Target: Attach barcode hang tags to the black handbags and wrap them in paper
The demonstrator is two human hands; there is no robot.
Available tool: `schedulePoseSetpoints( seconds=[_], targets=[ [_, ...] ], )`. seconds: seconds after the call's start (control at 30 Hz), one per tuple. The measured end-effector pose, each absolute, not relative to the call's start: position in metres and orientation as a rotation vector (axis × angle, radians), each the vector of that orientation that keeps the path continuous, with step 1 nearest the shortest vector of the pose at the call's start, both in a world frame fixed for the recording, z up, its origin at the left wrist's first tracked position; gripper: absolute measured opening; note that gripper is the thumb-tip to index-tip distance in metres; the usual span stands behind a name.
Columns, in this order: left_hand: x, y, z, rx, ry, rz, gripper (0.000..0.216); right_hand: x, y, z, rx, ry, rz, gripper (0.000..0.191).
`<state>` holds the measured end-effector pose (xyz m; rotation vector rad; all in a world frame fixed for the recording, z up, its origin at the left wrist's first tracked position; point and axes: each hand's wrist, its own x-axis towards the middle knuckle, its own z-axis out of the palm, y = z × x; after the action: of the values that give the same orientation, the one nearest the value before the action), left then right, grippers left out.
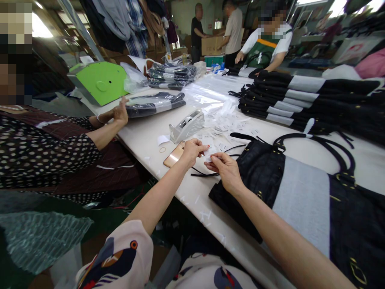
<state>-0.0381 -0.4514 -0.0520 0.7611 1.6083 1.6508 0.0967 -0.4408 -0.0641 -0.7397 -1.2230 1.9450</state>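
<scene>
My left hand (192,152) is closed in a pinch over the table, its fingertips at a small white printed label (209,155). Facing it, my right hand (227,171) pinches the label's near edge. Beneath my left wrist lies a gold phone (174,155). A black handbag (258,168) with looped handles and a pale grey wrap (303,200) around its middle lies flat by my right forearm. Just beyond my hands, many similar white labels (222,128) are scattered. A clear tape dispenser (187,126) stands behind the phone.
Stacked black bags (303,100) with grey wraps fill the table's far right. At left, a co-worker's hand (120,112) touches a plastic-wrapped bag (155,104) near a green machine (100,82). Another person (264,44) works across the table (144,148). Clear plastic sheets (207,90) lie mid-table.
</scene>
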Motion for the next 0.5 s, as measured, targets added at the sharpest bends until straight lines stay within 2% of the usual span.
schedulePoseSetpoints(
  seconds=[0.2,0.27,0.4,0.5],
  targets=[
    [-0.044,-0.442,-0.037,0.700,1.584,1.768,0.035,0.102,-0.439,-0.059,-0.647,-1.188,1.979,0.055],
    [-0.047,-0.439,-0.027,0.675,1.558,1.824,0.033,0.102,-0.437,-0.059,-0.698,-1.212,1.966,0.051],
    [-0.051,-0.436,-0.001,0.701,1.524,1.929,0.034,0.102,-0.430,-0.054,-0.801,-1.375,1.965,0.027],
    [-0.055,-0.437,0.017,0.737,1.487,2.003,0.034,0.109,-0.424,-0.038,-0.768,-1.483,1.865,0.028]
  ],
)
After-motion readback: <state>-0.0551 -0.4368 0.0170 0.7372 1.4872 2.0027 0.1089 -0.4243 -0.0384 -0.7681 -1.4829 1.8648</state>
